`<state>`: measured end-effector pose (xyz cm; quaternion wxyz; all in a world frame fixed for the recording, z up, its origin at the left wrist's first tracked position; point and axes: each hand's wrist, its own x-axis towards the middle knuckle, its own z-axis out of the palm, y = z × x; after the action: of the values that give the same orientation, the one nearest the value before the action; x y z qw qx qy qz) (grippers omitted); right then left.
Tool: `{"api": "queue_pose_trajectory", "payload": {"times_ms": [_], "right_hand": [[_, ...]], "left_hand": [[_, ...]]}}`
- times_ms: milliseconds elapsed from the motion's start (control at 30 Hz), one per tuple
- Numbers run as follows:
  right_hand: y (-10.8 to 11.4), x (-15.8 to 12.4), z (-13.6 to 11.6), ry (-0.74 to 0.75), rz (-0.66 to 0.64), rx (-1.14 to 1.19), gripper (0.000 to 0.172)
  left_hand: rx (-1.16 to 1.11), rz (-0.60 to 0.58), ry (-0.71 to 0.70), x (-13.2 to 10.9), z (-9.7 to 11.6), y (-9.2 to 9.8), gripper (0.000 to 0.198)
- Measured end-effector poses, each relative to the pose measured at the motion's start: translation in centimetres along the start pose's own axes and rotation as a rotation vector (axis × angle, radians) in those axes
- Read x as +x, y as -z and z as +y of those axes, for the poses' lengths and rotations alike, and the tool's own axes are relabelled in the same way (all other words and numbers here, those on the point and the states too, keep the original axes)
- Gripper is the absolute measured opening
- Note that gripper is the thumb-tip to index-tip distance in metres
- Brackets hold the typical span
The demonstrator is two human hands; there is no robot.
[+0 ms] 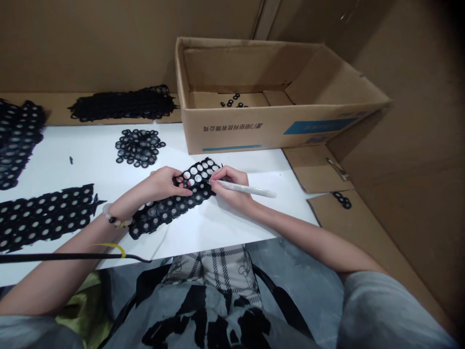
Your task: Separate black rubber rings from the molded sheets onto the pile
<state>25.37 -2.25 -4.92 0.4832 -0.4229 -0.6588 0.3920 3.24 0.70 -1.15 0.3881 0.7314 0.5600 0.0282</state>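
Here, a black strip [181,207] full of round spots lies at a slant on the white worktop [236,220], right in front of the person. Near its far end, some spots are big and white; the ones along the near side are smaller. The left hand [163,184] lies on the strip with its thumb and fingers a bit apart. I cannot tell if they pinch it or just press down. The right hand [232,186] has its fingers closed around a white stick [254,188], held like a pen. The stick's tip is by the strip, but too small to see if it touches. Behind the left hand is a heap of little black rings [140,148]. A big brown box [232,130] stands behind the right hand, with small rings [237,97] inside. Another spotty sheet [47,218] lies on the left.
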Motion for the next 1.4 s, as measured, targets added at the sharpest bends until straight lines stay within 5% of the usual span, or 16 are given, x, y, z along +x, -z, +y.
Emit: {"api": "queue_pose_trajectory", "payload": {"times_ms": [167,800,1067,1267,1400], "right_hand": [[-0.4,0.0,-0.2,-0.076,-0.237,-0.068,0.003],[-0.7,0.2,-0.5,-0.043,-0.204,-0.212,0.006],[-0.8,-0.1,-0.1,0.006,-0.138,-0.279,0.008],[-0.2,-0.1,-0.3,-0.034,-0.031,-0.177,0.007],[-0.3,-0.1,-0.2,-0.03,-0.132,-0.075,0.005]], "left_hand": [[0.124,0.007,-0.062,-0.3,0.6,-0.4,0.036],[0.054,0.127,0.002,-0.5,1.1,-1.6,0.028],[0.137,0.001,-0.142,-0.4,0.3,-0.2,0.039],[0.196,0.055,-0.137,-0.2,-0.2,-0.3,0.039],[0.154,0.112,-0.24,-0.7,0.1,-0.6,0.029]]}}
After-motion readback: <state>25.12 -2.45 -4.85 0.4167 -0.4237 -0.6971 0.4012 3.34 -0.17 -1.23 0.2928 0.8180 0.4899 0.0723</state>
